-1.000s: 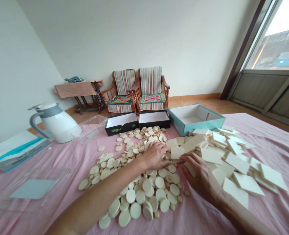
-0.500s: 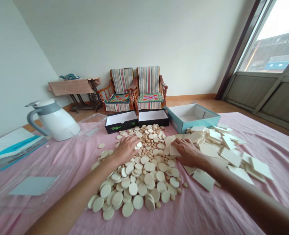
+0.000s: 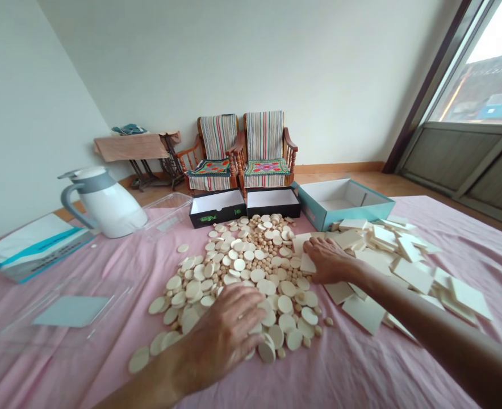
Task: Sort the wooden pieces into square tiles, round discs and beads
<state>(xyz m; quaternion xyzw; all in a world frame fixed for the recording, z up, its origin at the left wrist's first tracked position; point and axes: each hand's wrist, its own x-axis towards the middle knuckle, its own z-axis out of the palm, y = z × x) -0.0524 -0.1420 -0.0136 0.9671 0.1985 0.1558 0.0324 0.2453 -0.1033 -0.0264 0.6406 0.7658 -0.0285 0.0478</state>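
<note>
My left hand (image 3: 229, 326) lies over the near part of a wide heap of pale round discs (image 3: 193, 289), its fingers spread a little and pointing right. Small wooden beads (image 3: 269, 245) are mixed in at the heap's middle and back. To the right, my right hand (image 3: 330, 258) rests with fingers apart at the left edge of a pile of pale square tiles (image 3: 410, 272), touching tiles under its fingertips. Neither hand visibly grasps a piece; what lies beneath the palms is hidden.
Behind the heap stand two black boxes with white insides (image 3: 217, 210) (image 3: 273, 205) and a light-blue box (image 3: 344, 213). A white jug (image 3: 112, 207), a carton (image 3: 42, 250) and clear plastic trays (image 3: 70, 311) are at left on the pink cloth (image 3: 331, 375).
My left hand has moved from the back of the heap toward me, over the near discs. The right hand stays by the tiles. The view has shifted slightly.
</note>
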